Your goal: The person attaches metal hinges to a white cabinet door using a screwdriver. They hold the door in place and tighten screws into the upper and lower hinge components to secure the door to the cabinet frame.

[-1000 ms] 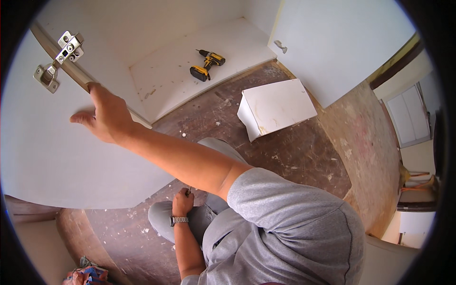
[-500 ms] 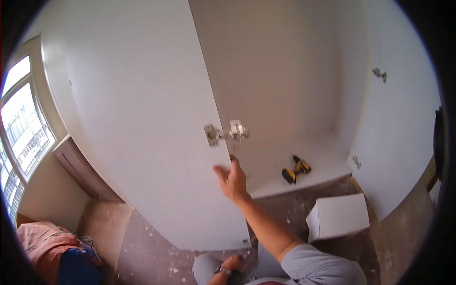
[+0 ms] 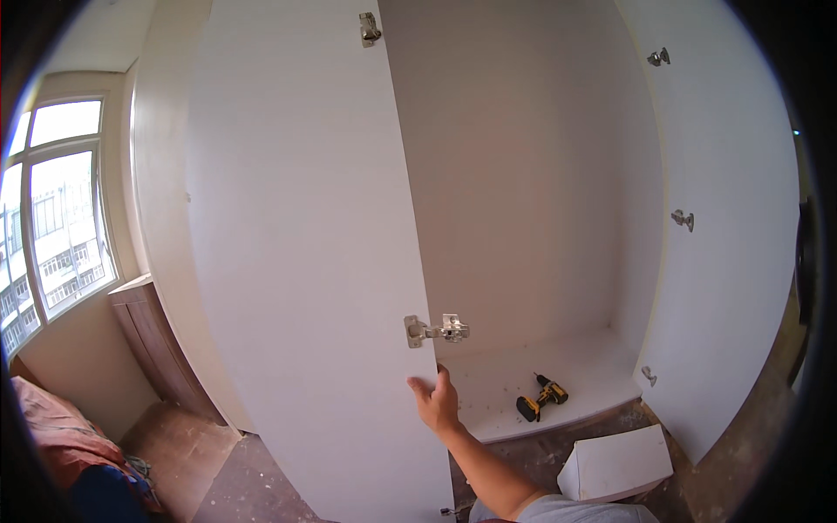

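My right hand (image 3: 436, 403) grips the edge of a large white door (image 3: 296, 218), thumb on its face and fingers around the edge. Just above the hand, a silver hinge (image 3: 434, 329) juts from that edge, and another hinge (image 3: 370, 30) sits near the top. Behind is an open white cabinet interior (image 3: 514, 174), with a yellow-and-black drill (image 3: 542, 397) lying on its bottom panel (image 3: 602, 357). My left hand is out of view.
A second door (image 3: 724, 244) with several hinges stands at the right. A white box (image 3: 615, 462) lies on the stained floor (image 3: 261, 479) before the cabinet. At left are a window (image 3: 61, 218), a brown wooden panel (image 3: 161, 349) and piled pink and blue cloth (image 3: 61, 418).
The view has tilted up from the floor, revealing the upper cabinet and window. My left hand has left the frame, while my right hand remains on the door edge.
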Tool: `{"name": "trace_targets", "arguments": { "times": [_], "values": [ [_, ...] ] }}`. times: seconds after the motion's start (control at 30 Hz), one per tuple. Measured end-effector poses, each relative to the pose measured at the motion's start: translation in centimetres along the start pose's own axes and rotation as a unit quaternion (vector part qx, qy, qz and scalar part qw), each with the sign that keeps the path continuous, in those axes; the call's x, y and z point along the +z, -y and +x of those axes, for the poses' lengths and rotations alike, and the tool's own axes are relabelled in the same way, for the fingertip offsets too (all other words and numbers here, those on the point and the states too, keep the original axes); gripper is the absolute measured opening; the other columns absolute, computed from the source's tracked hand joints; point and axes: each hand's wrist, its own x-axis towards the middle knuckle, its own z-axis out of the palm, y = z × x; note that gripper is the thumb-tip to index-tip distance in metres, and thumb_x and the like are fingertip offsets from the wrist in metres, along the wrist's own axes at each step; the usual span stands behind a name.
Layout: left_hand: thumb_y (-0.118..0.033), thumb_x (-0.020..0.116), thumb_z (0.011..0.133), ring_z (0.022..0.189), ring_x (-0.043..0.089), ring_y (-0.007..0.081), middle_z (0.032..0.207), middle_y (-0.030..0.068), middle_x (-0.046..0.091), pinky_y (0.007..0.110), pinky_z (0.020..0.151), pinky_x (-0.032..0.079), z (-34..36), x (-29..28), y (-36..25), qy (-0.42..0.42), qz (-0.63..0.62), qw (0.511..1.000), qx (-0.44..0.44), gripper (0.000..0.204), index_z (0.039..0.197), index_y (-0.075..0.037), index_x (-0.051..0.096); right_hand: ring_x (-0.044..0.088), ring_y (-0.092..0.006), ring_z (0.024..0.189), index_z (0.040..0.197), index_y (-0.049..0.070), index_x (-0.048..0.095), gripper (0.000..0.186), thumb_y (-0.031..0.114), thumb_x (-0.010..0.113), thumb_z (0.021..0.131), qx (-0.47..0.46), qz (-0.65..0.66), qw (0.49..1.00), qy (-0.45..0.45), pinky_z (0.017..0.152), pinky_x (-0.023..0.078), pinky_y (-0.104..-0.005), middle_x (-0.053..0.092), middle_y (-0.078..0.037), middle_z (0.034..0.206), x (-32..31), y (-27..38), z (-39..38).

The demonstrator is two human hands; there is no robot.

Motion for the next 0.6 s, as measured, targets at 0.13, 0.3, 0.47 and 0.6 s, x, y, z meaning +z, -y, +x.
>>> {"name": "trace_targets", "arguments": {
  "times": [0.13, 0.3, 0.47, 0.6],
  "values": [
    [-0.033, 0.055, 0.085, 0.09, 0.067, 0.0404, 0.091, 0.0234, 0.069, 0.049, 0.081, 0.054, -0.1, -0.4, 0.0, -0.001, -0.001, 1.0, 0.001, 0.031, 0.092, -0.007, 0.071, 0.068, -0.0362, 0.087, 0.121, -0.001, 0.05, 0.061, 0.045, 0.071, 0.087, -0.011, -0.014, 1.0, -0.012, 0.072, 0.053, -0.0433, 0.068, -0.019, 0.098, 0.2, -0.7, 0.0],
    [-0.033, 0.056, 0.085, 0.088, 0.068, 0.0396, 0.09, 0.0223, 0.069, 0.049, 0.079, 0.054, -0.5, -0.5, 0.4, -0.004, -0.005, 1.0, -0.002, 0.03, 0.091, -0.008, 0.071, 0.067, -0.038, 0.086, 0.12, -0.001, 0.05, 0.063, 0.048, 0.071, 0.086, 0.018, -0.036, 0.999, -0.007, 0.071, 0.053, -0.0444, 0.068, -0.02, 0.097, 0.2, 0.1, -0.3],
    [-0.033, 0.056, 0.085, 0.087, 0.068, 0.0389, 0.089, 0.0212, 0.07, 0.048, 0.078, 0.054, -0.8, -0.4, 0.7, -0.006, -0.005, 1.0, -0.003, 0.03, 0.089, -0.008, 0.071, 0.067, -0.0384, 0.087, 0.12, -0.001, 0.05, 0.063, 0.048, 0.071, 0.086, 0.015, -0.02, 1.0, -0.005, 0.073, 0.053, -0.0457, 0.068, -0.02, 0.097, 0.0, 0.6, -0.2],
    [-0.033, 0.056, 0.085, 0.085, 0.068, 0.0383, 0.088, 0.0203, 0.07, 0.048, 0.076, 0.055, -0.8, -0.5, 0.6, -0.006, -0.004, 1.0, -0.004, 0.029, 0.088, -0.008, 0.071, 0.068, -0.036, 0.087, 0.119, -0.002, 0.05, 0.061, 0.044, 0.072, 0.087, 0.028, -0.049, 0.998, 0.0, 0.075, 0.053, -0.0419, 0.069, -0.02, 0.097, -0.2, 0.5, 0.0]
  ]
}}
